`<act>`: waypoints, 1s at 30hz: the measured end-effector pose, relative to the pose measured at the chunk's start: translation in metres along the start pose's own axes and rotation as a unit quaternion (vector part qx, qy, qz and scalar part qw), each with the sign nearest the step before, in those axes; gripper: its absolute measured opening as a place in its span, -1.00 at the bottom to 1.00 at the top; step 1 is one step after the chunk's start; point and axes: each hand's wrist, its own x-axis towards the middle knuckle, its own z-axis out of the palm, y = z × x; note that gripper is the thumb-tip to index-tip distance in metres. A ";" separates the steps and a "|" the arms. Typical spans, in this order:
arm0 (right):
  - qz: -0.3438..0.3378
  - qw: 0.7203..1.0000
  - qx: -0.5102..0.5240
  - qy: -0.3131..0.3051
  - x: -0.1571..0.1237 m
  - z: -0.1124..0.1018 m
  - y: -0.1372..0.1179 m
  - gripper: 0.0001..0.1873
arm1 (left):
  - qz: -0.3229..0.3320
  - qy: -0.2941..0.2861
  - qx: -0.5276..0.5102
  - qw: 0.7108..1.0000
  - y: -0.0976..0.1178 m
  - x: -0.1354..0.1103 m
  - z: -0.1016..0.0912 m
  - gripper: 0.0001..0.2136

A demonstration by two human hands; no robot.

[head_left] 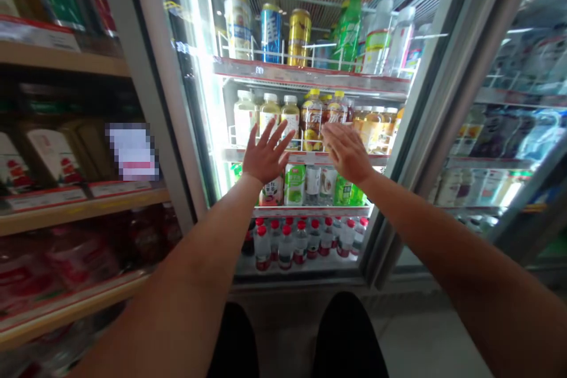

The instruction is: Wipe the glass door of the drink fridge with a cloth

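My left hand (266, 156) is held up with its fingers spread, in front of the middle shelf of a lit drinks cooler. Pale bottles with white caps (245, 115) stand behind its fingertips. My right hand (348, 150) is raised beside it, fingers stretched out close together and nothing visible in them. Behind those fingers are dark tea bottles with yellow caps (312, 112). Green cartons (295, 184) line the shelf below, partly covered by my hands. Whether either hand touches anything, I cannot tell.
Cans (271, 32) and green bottles (349, 29) stand on the upper shelf. Red-capped bottles (286, 246) fill the bottom. A metal door frame (447, 100) borders the cooler on the right. Wooden shelves (84, 207) with bottles run along the left.
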 end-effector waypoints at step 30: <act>0.108 0.982 -0.058 0.146 0.066 0.008 0.032 -0.35 | -0.004 -0.007 0.001 1.000 0.001 0.000 -0.001 -0.46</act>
